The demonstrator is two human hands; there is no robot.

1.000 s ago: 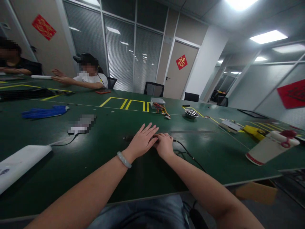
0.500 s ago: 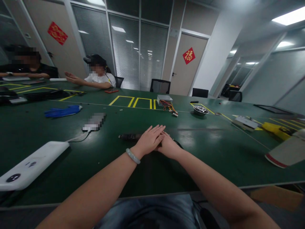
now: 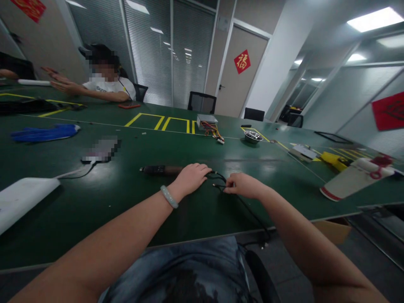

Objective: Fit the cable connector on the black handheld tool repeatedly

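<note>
A dark electric screwdriver [image 3: 162,170] lies sideways on the green table [image 3: 132,223], its bit pointing left. My left hand [image 3: 193,176], with a pale bangle at the wrist, is closed over its rear end and hides that part. A black cable [image 3: 249,207] comes out beyond my left fingers and runs down over the table's front edge. To the right, my right hand [image 3: 243,185] pinches the cable between curled fingers. A short cable end with a small metal tip [image 3: 215,185] sticks out leftward from this pinch.
On the left are a blue glove [image 3: 46,133], a phone [image 3: 101,149] and a white power bank [image 3: 28,198]. Farther back stand a metal box with coloured wires [image 3: 207,122] and a metal bowl [image 3: 253,136]. A tilted-looking cup [image 3: 350,181] is at right. Another person sits across the table.
My hands, one laid over the other before, have come apart. My right hand has moved right and now holds the cable. The view has turned a little to the right.
</note>
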